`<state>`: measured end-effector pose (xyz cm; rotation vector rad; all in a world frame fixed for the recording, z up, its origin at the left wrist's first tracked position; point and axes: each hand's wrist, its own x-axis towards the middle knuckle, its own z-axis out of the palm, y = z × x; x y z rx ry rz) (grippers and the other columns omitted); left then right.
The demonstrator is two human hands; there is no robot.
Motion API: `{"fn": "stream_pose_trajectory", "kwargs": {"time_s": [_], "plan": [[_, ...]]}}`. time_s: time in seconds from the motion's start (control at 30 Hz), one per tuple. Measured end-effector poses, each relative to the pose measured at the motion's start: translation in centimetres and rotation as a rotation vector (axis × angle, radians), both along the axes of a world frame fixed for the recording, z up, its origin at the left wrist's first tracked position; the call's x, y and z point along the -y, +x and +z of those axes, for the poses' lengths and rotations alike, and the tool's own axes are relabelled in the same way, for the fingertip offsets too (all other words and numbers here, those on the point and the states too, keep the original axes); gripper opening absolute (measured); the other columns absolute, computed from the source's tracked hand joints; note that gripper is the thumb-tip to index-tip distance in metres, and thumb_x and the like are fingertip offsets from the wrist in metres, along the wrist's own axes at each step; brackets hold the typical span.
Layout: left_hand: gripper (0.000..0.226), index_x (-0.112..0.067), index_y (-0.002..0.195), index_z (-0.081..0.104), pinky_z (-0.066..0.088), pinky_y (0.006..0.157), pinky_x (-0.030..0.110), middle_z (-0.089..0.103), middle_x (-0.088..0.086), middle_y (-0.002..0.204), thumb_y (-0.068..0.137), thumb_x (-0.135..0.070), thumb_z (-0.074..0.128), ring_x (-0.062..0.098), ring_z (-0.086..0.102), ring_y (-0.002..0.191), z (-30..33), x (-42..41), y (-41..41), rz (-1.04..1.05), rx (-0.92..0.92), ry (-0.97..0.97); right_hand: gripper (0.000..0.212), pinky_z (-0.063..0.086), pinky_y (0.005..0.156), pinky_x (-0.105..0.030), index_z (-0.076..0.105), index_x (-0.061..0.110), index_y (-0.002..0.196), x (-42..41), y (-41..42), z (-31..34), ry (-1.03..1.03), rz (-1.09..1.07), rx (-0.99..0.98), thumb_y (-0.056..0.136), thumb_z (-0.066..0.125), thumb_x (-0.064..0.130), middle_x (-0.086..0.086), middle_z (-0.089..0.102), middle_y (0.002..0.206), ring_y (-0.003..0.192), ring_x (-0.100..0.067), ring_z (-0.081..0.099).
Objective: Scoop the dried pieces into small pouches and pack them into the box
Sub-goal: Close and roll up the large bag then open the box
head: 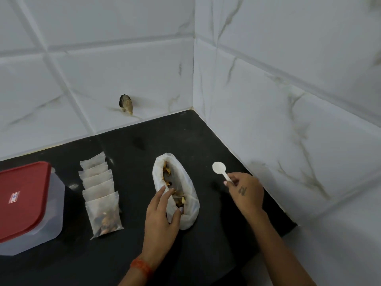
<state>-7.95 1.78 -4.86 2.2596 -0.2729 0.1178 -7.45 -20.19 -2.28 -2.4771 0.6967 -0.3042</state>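
1. White plastic spoon [221, 170] is pinched by its handle in the right hand [245, 193], right of centre in the frame; its bowl looks empty and is held above the black counter [132, 250].
2. The left hand [162, 215] holds the near rim of the open bag [177, 190] at the centre, thumb on one side and fingers spread on the other; the dried pieces [179, 198] lie inside it.
3. To scoop well, the left hand should probably keep the mouth wide and steady while the spoon goes in low and flat.
4. A row of small pouches [101, 190] lies left of the bag; the nearest one is filled.
5. The box [31, 207] with the red lid [20, 195] stands at the left edge, closed, so it must be opened before packing.
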Motion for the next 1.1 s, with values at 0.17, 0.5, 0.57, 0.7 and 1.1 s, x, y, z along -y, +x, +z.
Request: {"fn": "stream_pose_trajectory", "kwargs": {"time_s": [0.17, 0.5, 0.57, 0.7, 1.1], "plan": [[0.052, -0.021, 0.132, 0.050, 0.028, 0.104, 0.025, 0.037, -0.004, 0.147, 0.084, -0.019, 0.069, 0.003, 0.028, 0.130, 0.0, 0.8, 0.1, 0.007, 0.001, -0.001, 0.013, 0.047, 0.068, -0.027, 0.074, 0.020, 0.095, 2.5, 0.1, -1.3, -0.032, -0.032, -0.110, 0.085, 0.066, 0.025, 0.000, 0.070, 0.083, 0.080, -0.021, 0.062], [0.051, -0.024, 0.132, 0.050, 0.032, 0.106, 0.029, 0.036, -0.004, 0.147, 0.084, -0.024, 0.069, 0.003, 0.028, 0.130, -0.1, 0.9, -0.1, 0.025, -0.009, 0.008, 0.042, 0.047, 0.083, -0.029, 0.066, 0.019, 0.119, 3.2, -0.1, -1.8, 0.063, 0.006, -0.149, 0.079, 0.073, 0.028, -0.001, 0.069, 0.110, 0.105, -0.022, 0.062], [0.052, -0.025, 0.132, 0.049, 0.033, 0.107, 0.031, 0.035, -0.004, 0.148, 0.084, -0.028, 0.068, 0.008, 0.030, 0.134, 0.1, 0.8, -0.1, 0.033, -0.028, 0.006, 0.045, 0.048, 0.087, -0.032, 0.064, 0.017, 0.121, 3.0, -0.1, -1.1, 0.069, 0.001, -0.136, 0.079, 0.074, 0.029, -0.002, 0.068, 0.112, 0.106, -0.023, 0.061], [0.051, -0.026, 0.134, 0.047, 0.031, 0.109, 0.034, 0.030, -0.003, 0.151, 0.086, -0.032, 0.063, 0.015, 0.027, 0.138, 0.5, 0.5, -0.1, 0.076, -0.038, -0.013, 0.036, 0.048, 0.083, -0.028, 0.068, 0.019, 0.114, 1.5, 0.4, 0.3, 0.065, 0.030, -0.043, 0.079, 0.073, 0.028, -0.001, 0.070, 0.108, 0.099, -0.019, 0.063], [0.062, -0.018, 0.137, 0.039, 0.050, 0.085, 0.030, 0.051, 0.006, 0.126, 0.082, -0.015, 0.068, 0.013, 0.056, 0.097, 0.8, -1.3, 4.0, 0.179, -0.307, -0.166, 0.033, 0.052, 0.080, -0.029, 0.059, 0.013, 0.113, -7.4, 4.6, 0.4, 0.062, 0.369, -0.317, 0.083, 0.067, 0.023, -0.004, 0.063, 0.106, 0.097, -0.020, 0.062]]}}
